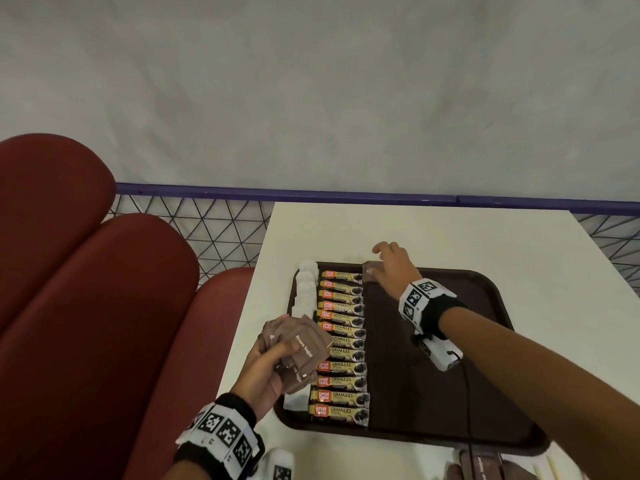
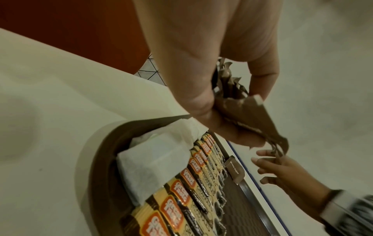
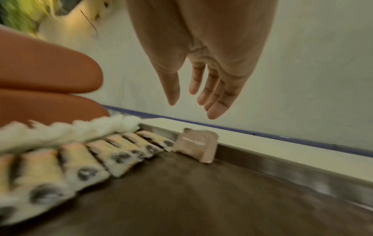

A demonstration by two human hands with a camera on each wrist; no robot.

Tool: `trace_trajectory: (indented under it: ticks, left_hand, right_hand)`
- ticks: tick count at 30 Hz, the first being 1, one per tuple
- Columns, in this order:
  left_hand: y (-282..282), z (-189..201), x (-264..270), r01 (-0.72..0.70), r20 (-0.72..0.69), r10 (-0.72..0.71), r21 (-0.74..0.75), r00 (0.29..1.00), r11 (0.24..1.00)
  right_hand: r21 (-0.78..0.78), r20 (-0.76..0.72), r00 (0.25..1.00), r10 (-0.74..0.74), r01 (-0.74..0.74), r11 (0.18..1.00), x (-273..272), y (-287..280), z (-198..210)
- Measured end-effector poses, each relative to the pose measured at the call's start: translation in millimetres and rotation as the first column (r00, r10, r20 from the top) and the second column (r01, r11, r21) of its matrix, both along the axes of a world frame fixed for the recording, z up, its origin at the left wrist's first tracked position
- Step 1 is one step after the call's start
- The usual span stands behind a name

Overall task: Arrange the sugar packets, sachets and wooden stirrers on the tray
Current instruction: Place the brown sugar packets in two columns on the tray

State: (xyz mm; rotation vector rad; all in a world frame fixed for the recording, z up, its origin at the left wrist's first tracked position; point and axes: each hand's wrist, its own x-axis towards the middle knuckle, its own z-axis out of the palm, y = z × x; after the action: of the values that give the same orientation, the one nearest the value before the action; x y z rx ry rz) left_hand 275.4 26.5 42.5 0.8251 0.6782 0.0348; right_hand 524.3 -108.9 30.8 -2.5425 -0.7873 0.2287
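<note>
A dark brown tray (image 1: 450, 358) lies on the white table. A column of white sachets (image 1: 306, 289) runs down its left edge, with a row of yellow coffee sachets (image 1: 341, 344) beside it. My left hand (image 1: 266, 365) grips a fanned stack of brown sugar packets (image 1: 298, 344) over the tray's left side. One brown sugar packet (image 3: 196, 144) leans against the tray's far rim, right of the top coffee sachet. My right hand (image 1: 388, 265) hovers just above it, fingers straight and empty (image 3: 201, 95).
Red padded seats (image 1: 86, 289) stand left of the table. A purple rail with wire mesh (image 1: 194, 216) runs behind it. More brown packets (image 1: 485, 465) and pale wooden stirrers (image 1: 550, 469) lie by the table's near edge, right. White sachets (image 1: 277, 462) lie below the left wrist.
</note>
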Motion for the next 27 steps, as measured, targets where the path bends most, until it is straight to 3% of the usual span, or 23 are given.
trace_trajectory:
  ticks: [6, 11, 17, 22, 27]
  left_hand:
    - [-13, 6, -1, -0.037, 0.023, 0.037, 0.028, 0.999, 0.999]
    - [-28, 7, -3, -0.078, 0.014, 0.077, 0.039, 0.997, 0.996]
    - [-45, 13, -2, -0.089, 0.030, 0.089, -0.007, 0.996, 0.996]
    - [-48, 12, -4, -0.094, 0.009, 0.094, -0.006, 0.996, 0.996]
    - [-51, 8, -5, -0.093, 0.006, 0.093, 0.026, 0.996, 0.995]
  right_hand:
    - [0.224, -0.295, 0.911, 0.288, -0.227, 0.948, -72, -19, 32]
    - [0.338, -0.492, 0.791, 0.364, -0.212, 0.917, -117, -24, 45]
    - [0.407, -0.450, 0.830, 0.330, -0.138, 0.903, -137, -26, 39]
    - [0.432, -0.553, 0.760, 0.343, -0.091, 0.897, -131, -33, 37]
    - [0.439, -0.544, 0.777, 0.316, -0.058, 0.897, -119, -37, 31]
